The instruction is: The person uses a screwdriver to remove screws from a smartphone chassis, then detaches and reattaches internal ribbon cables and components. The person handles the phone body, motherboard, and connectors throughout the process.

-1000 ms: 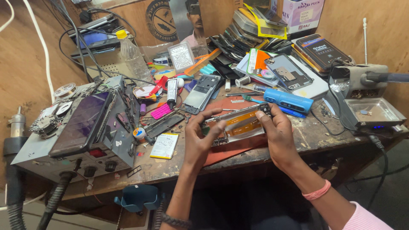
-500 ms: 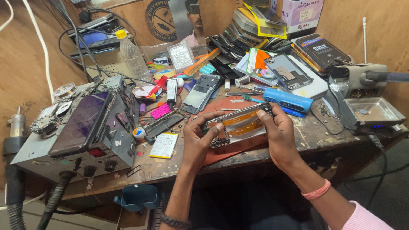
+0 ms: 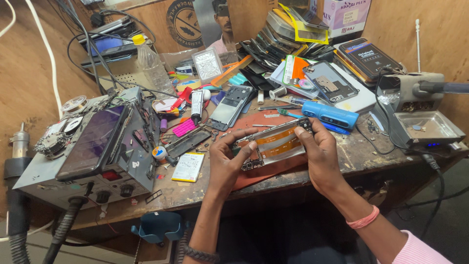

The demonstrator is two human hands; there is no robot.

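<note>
Cradling opened phone (image 3: pixel 276 144), both hands

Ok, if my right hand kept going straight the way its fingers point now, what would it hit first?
Your right hand grips the opened phone, its fingers aimed up and left across the bench. Past the phone, the first thing is probably the dark phone frame lying flat, though depth is hard to judge.

Both hands raised together, left hand (image 3: pixel 225 164) fingers curled, right hand (image 3: pixel 320 154) gripping
</note>
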